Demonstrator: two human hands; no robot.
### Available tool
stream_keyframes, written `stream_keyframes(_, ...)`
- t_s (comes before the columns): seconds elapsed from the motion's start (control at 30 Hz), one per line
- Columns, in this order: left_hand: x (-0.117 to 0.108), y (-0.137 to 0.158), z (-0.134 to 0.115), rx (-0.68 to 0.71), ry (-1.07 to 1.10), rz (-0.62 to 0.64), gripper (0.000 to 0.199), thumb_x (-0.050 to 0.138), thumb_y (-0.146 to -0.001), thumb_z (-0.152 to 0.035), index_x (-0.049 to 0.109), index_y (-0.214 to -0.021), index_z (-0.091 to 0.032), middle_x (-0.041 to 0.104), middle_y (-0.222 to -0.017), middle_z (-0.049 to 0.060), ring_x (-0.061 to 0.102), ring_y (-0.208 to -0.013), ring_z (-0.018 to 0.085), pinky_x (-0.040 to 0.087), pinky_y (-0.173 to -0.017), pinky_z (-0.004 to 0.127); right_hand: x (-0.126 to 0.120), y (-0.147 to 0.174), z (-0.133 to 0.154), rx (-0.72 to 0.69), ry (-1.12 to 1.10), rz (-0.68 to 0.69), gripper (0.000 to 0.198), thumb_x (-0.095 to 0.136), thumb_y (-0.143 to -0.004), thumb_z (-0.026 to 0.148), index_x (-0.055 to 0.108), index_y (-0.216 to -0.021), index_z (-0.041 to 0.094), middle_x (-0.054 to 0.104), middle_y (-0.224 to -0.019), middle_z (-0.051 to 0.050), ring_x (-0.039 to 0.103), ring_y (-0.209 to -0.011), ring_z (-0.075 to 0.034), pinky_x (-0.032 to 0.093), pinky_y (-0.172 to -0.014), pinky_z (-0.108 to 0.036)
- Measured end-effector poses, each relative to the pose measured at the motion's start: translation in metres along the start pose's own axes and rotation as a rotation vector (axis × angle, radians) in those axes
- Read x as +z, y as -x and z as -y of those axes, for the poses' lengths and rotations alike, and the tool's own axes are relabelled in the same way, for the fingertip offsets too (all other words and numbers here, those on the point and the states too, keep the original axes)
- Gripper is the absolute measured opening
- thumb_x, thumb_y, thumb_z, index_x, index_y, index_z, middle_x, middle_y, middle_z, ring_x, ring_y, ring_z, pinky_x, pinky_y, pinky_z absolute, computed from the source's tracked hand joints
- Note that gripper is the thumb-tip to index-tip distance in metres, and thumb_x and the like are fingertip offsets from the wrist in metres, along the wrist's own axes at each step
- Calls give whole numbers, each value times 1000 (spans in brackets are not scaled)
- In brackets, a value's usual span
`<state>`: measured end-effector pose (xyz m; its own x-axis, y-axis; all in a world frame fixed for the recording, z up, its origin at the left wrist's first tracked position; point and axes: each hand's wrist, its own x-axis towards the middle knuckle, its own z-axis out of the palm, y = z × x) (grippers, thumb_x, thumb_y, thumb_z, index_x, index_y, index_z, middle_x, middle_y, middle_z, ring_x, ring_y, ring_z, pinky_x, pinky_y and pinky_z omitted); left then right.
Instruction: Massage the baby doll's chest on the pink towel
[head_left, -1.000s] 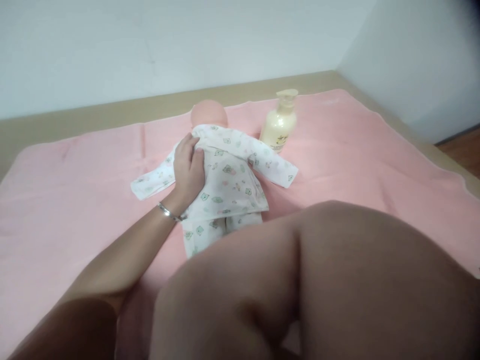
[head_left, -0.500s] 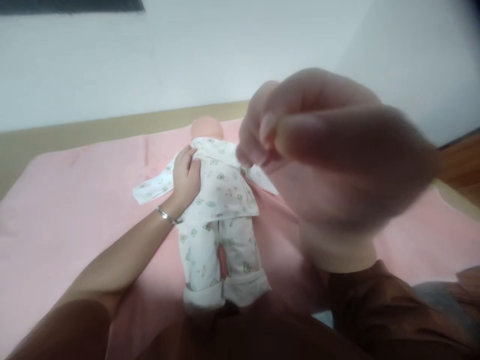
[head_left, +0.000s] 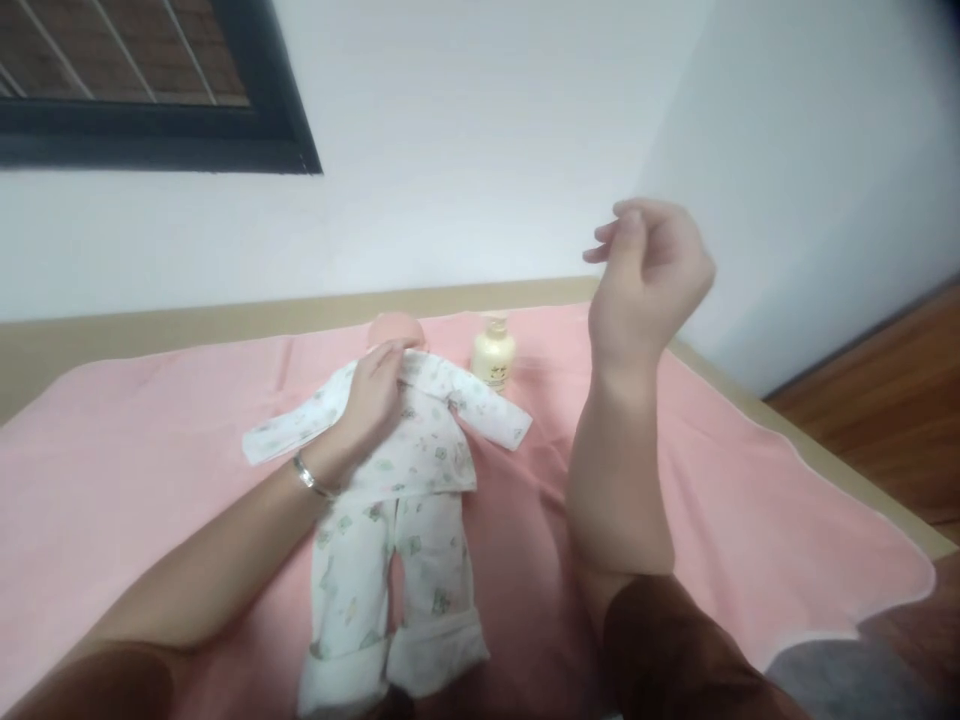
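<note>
A baby doll in a white patterned top (head_left: 427, 440) and matching trousers (head_left: 431, 555) lies on a pink cloth (head_left: 165, 440), its head (head_left: 396, 328) towards the wall. My left hand (head_left: 379, 390) rests on the upper part of the top, near the neck, fingers stretched out and lying flat; a silver bracelet (head_left: 309, 475) circles that wrist. Raised above the cloth at the right, my right hand (head_left: 649, 265) is curled, with the thumb against the fingers. Nothing shows in it.
A pale yellow pump bottle (head_left: 493, 358) stands beside the doll's outstretched sleeve. Behind the cloth runs a tan edge (head_left: 187, 333) along the white wall (head_left: 465, 150). A dark-framed window (head_left: 262, 90) is at the upper left, and a wooden surface (head_left: 885, 380) lies at the right.
My right hand has moved from close to the camera up and away to the right, uncovering the bottle. The view has tilted up, showing more window. My left hand stays on the doll.
</note>
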<state>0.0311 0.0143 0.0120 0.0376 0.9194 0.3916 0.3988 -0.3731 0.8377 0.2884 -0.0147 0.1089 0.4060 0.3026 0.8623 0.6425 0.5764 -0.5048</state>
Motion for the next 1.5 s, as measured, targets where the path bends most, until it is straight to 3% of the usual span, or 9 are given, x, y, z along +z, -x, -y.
stream_keyframes(0.1,19,-5,-32,-111,214,148,36,44,-92,-38,75,-103,-23,72,-125,7,60,-128,26,39,-120,44,13,1,-25,113,22,91,28,41,-99,38,64,-94,21,65,-88,-2,67,-79,-17,55,-77,-38)
stream_keyframes(0.23,43,-14,-59,-462,602,242,34,47,-90,-37,72,-96,-15,71,-124,16,65,-123,28,43,-118,47,31,7,-37,233,264,255,19,55,-91,32,55,-75,22,63,-76,-1,60,-74,-18,49,-77,-37)
stream_keyframes(0.37,57,-33,-66,-679,853,216,40,44,-91,-34,65,-114,-9,62,-138,23,64,-126,27,47,-116,40,48,15,-34,307,367,347,27,43,-98,33,39,-73,25,51,-68,0,50,-64,-18,42,-68,-34)
stream_keyframes(0.53,64,-63,-66,-634,1046,149,58,30,-98,-37,40,-148,-9,45,-156,19,54,-139,20,50,-113,31,61,19,-34,218,313,323,34,26,-105,40,34,-74,26,46,-69,0,50,-68,-19,41,-71,-35)
stream_keyframes(0.97,67,-71,-73,-637,1037,232,63,27,-98,-41,36,-152,-8,41,-159,18,45,-146,21,48,-115,33,65,23,-31,256,362,231,27,30,-99,21,36,-73,25,47,-70,1,47,-68,-17,34,-68,-30)
stream_keyframes(1.13,67,-66,-73,-697,1237,257,61,27,-101,-38,33,-152,-4,50,-151,22,55,-138,22,57,-104,33,75,31,-32,54,372,470,46,34,-104,41,50,-65,22,67,-88,-8,57,-95,-23,41,-92,-38)
stream_keyframes(1.3,63,-60,-72,-788,1340,226,56,24,-103,-36,42,-146,-5,67,-129,20,69,-116,22,61,-95,32,83,41,-31,45,381,725,60,16,-107,44,69,-102,16,68,-125,-16,59,-122,-28,29,-117,-51)
stream_keyframes(1.4,56,-54,-68,-806,1397,269,61,18,-105,-41,44,-145,-4,68,-126,22,71,-112,24,61,-91,34,87,46,-33,55,475,919,68,11,-106,46,70,-108,12,72,-118,-19,64,-118,-29,20,-122,-55)
stream_keyframes(1.5,44,-48,-62,-822,1408,279,68,12,-104,-46,41,-148,-2,63,-133,25,69,-118,26,61,-90,34,90,46,-34,109,592,978,73,10,-106,48,73,-101,12,75,-107,-19,68,-110,-29,30,-118,-47)
